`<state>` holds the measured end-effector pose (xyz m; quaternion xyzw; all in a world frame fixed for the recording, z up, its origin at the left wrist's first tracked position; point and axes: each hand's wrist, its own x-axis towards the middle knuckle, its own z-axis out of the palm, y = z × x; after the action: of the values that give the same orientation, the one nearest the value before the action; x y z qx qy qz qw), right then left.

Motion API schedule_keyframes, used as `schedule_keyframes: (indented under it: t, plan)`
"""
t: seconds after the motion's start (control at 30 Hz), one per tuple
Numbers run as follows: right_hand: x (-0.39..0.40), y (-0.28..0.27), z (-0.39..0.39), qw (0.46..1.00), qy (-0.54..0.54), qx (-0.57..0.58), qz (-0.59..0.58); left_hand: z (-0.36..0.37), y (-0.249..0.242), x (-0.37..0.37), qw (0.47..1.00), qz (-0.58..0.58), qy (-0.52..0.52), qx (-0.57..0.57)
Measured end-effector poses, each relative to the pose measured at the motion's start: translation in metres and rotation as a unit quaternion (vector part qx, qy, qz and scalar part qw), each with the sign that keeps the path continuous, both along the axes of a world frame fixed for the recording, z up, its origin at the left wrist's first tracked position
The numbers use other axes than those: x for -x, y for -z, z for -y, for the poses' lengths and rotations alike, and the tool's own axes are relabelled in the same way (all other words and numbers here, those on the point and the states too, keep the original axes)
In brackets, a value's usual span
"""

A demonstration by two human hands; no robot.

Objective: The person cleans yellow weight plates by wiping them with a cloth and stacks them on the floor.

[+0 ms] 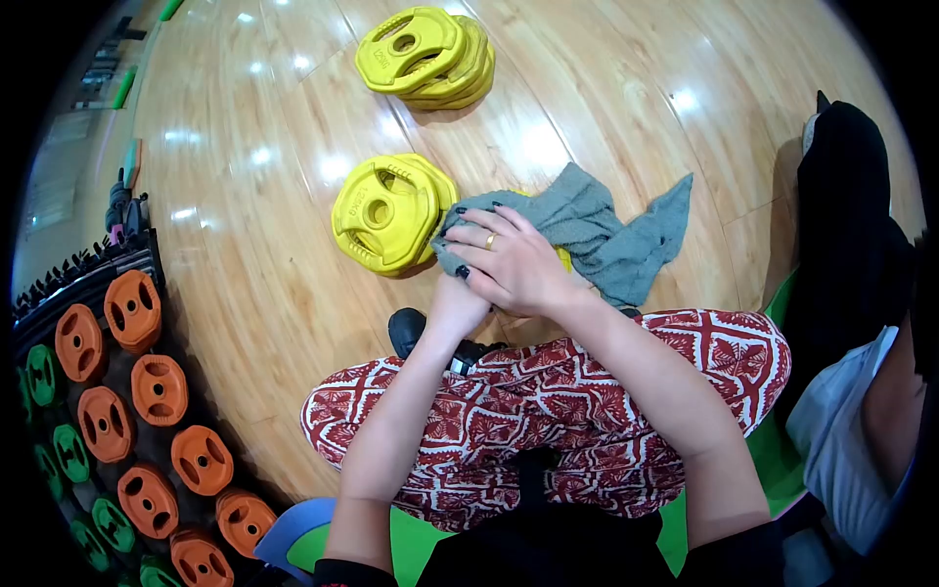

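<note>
A grey cloth is bunched under my hands and spreads to the right across the floor. My right hand, with a ring and dark nails, lies over my left hand, its fingers curled onto the cloth. Only the wrist and back edge of my left hand show; its fingers are hidden beneath my right hand and the cloth. Yellow edges of a weight plate peek out from under the cloth. Just left of my hands are stacked yellow weight plates, the top one marked 1.25KG.
Another stack of yellow plates sits farther off on the wooden floor. A rack of orange plates and green plates stands at left. A person in dark trousers sits close on my right. Shoes lie near my knees.
</note>
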<state>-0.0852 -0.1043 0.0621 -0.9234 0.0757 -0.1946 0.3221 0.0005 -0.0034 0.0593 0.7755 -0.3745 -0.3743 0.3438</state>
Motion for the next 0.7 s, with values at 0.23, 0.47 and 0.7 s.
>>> schedule_keyframes:
  t: [0.23, 0.47, 0.7]
  plan:
    - [-0.005, 0.013, 0.016, 0.993, 0.087, -0.062, -0.042, 0.002, -0.002, -0.009, 0.993, -0.019, -0.027, -0.113]
    - [0.003, 0.018, 0.062, 0.847, 0.383, -0.369, -0.011, 0.002, -0.034, -0.01, 0.992, 0.115, 0.032, -0.03]
    - [0.016, -0.034, 0.036, 0.848, 0.349, -0.362, 0.167, 0.006, -0.041, -0.004, 0.961, 0.251, 0.112, 0.013]
